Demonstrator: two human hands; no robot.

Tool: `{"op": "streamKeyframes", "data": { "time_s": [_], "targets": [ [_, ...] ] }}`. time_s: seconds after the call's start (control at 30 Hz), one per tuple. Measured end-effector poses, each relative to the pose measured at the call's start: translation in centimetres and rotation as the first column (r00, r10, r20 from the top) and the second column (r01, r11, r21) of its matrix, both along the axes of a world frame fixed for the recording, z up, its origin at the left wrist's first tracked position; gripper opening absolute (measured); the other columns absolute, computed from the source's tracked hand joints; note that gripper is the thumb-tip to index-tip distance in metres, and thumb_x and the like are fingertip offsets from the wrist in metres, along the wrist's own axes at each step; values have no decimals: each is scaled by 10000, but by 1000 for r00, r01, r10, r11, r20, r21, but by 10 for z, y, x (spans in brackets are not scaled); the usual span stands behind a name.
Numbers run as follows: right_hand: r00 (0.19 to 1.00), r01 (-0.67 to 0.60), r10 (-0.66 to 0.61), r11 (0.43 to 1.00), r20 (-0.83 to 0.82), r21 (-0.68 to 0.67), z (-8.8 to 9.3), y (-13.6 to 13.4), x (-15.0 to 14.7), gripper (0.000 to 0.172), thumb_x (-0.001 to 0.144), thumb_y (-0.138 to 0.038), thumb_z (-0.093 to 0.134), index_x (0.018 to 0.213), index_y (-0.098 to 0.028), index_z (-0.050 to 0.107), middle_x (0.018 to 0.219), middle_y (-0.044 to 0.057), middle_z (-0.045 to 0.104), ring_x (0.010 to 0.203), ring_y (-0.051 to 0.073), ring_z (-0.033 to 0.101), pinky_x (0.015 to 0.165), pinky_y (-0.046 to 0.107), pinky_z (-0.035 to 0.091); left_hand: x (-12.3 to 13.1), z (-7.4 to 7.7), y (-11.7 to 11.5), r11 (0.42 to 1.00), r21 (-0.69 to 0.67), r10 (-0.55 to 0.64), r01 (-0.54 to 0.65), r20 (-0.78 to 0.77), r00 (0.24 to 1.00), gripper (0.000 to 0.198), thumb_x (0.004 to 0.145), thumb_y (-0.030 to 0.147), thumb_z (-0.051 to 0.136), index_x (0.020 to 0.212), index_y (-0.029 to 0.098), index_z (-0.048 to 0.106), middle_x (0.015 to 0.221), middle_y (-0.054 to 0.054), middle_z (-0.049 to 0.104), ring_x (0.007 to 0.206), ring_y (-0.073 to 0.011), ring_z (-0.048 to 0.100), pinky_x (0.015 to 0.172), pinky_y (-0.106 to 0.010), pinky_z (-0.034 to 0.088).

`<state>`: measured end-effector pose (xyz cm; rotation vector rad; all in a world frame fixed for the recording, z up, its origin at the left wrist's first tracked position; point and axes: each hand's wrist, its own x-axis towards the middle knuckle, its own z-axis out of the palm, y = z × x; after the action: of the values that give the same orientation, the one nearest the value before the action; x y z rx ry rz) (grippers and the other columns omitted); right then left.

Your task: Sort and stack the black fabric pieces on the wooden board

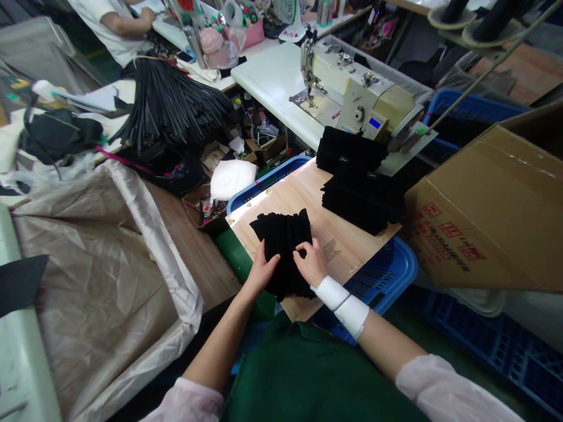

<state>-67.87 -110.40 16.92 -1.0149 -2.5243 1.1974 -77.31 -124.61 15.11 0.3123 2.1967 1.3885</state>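
Note:
A stack of black fabric pieces (285,252) lies on a wooden board (281,202) in front of me. My left hand (263,269) grips the stack's left side, thumb on top and the other fingers partly hidden by the cloth. On the right side of the same stack, my right hand (311,262) has its thumb and index finger bent together at the fabric; a white band (343,305) wraps that wrist. More black fabric bundles (354,181) rest at the board's far right corner.
Under the board is a blue plastic basket (396,266). A sewing machine (356,94) stands on a white table beyond. At right is a cardboard box (488,205); at left, a cloth-lined bin (101,281). Black strips (171,102) hang near another person (116,29).

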Motion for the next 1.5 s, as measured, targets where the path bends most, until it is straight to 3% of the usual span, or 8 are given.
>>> {"op": "streamKeyframes", "data": {
  "time_s": [0.23, 0.6, 0.8, 0.97, 1.1, 1.27, 1.4, 1.5],
  "targets": [
    [999, 17, -16, 999, 32, -37, 10, -7, -4, 263, 792, -473, 673, 808, -211, 671, 1107, 110, 526, 1107, 310, 541, 941, 460, 469, 7, 4, 10, 999, -37, -37, 34, -100, 994, 869, 671, 302, 741, 1435, 151, 353, 1434, -176, 459, 1386, -340, 373, 1166, -512, 272],
    [992, 63, -78, 985, -96, -160, -5, 33, 4, 115, 711, -168, 550, 817, -206, 574, 896, 53, 623, 940, 235, 619, 934, 429, 492, -2, 2, 3, 998, -62, -13, 7, -100, 995, 831, 655, 158, 618, 1437, 132, 337, 1465, -165, 436, 1410, -323, 346, 1196, -492, 233],
    [932, 51, -52, 999, -358, -12, 81, 129, 22, 798, 737, -223, 600, 1468, -203, 279, 1477, 145, 412, 1250, 261, 530, 1044, 446, 440, -9, -11, -3, 999, -53, 2, -7, -102, 995, 828, 673, 207, 611, 1445, 129, 323, 1457, -171, 441, 1404, -338, 352, 1187, -515, 247],
    [908, 182, 75, 814, -412, 551, 151, 214, 18, 599, 803, -182, 550, 1393, -195, 450, 1375, 119, 528, 1242, 243, 518, 1083, 436, 391, -6, -4, -2, 997, -77, -16, 7, -119, 993, 814, 690, 206, 594, 1446, 88, 316, 1457, -197, 438, 1381, -334, 390, 1183, -493, 266],
    [975, 76, 106, 674, -197, 735, 112, 249, 5, 443, 758, -68, 471, 1156, -165, 639, 1182, 127, 643, 1124, 262, 549, 1012, 427, 427, -4, 3, 1, 999, -53, -8, 2, -111, 994, 804, 688, 197, 604, 1444, 122, 341, 1439, -168, 468, 1383, -330, 387, 1184, -497, 261],
    [971, -234, 179, 861, 161, 452, 25, 247, 2, 396, 656, -64, 549, 1019, -165, 670, 1125, 153, 649, 1044, 298, 579, 931, 479, 459, 0, 11, 2, 999, 19, 35, -33, -69, 997, 782, 667, 159, 626, 1416, 161, 401, 1385, -135, 532, 1351, -312, 435, 1181, -497, 264],
    [982, -12, 105, 861, -155, 508, 7, 198, 1, 319, 776, -164, 556, 1083, -171, 645, 1268, 182, 569, 1206, 312, 495, 1077, 517, 332, 2, 13, 1, 999, 18, 48, -48, -15, 999, 771, 706, 233, 679, 1419, 158, 396, 1447, -143, 477, 1381, -299, 400, 1189, -466, 250],
    [953, -84, 160, 955, -257, 284, 1, 129, -3, 233, 823, -229, 548, 1027, -176, 647, 1163, 143, 624, 1142, 274, 556, 1014, 481, 434, 2, 12, 1, 998, 15, 55, -55, 29, 998, 679, 809, 367, 631, 1411, 146, 407, 1462, -154, 463, 1382, -278, 405, 1188, -450, 251]
  ]
}}
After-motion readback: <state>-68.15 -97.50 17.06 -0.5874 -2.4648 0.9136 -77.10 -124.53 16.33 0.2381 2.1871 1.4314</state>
